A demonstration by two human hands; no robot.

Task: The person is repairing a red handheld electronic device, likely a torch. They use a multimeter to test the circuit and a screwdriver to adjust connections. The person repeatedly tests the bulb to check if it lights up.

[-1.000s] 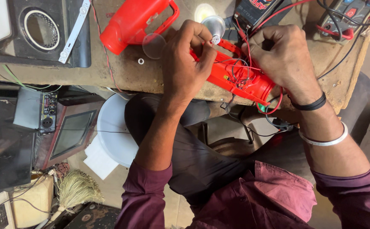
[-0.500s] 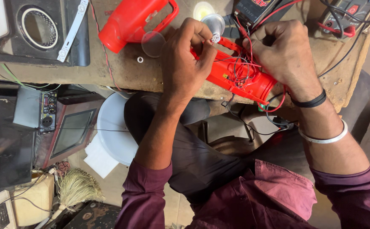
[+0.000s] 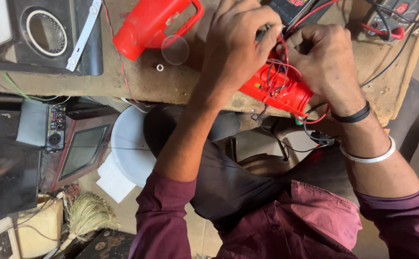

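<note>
An open red plastic casing (image 3: 272, 91) with red and black wires inside lies at the near edge of the wooden workbench (image 3: 171, 86). My left hand (image 3: 236, 45) covers its left end, fingers curled down onto it. My right hand (image 3: 324, 60) is closed over its right end among the wires; a black band and a metal bangle sit on that wrist. What the fingertips pinch is hidden. A second red casing half with a handle (image 3: 154, 24) lies further left, beside a clear round lens (image 3: 175, 50) and a small white ring (image 3: 160, 67).
A black speaker box (image 3: 44, 33) with a white strip across it sits at the top left. A multimeter (image 3: 391, 19) with red and black leads lies top right. Below the bench are a white round stool (image 3: 130, 146), old electronics (image 3: 56, 127) and a small broom (image 3: 87, 216).
My left hand has shifted right and down over the red casing, now hiding the small round reflector it held up before. The right hand stays on the wires.
</note>
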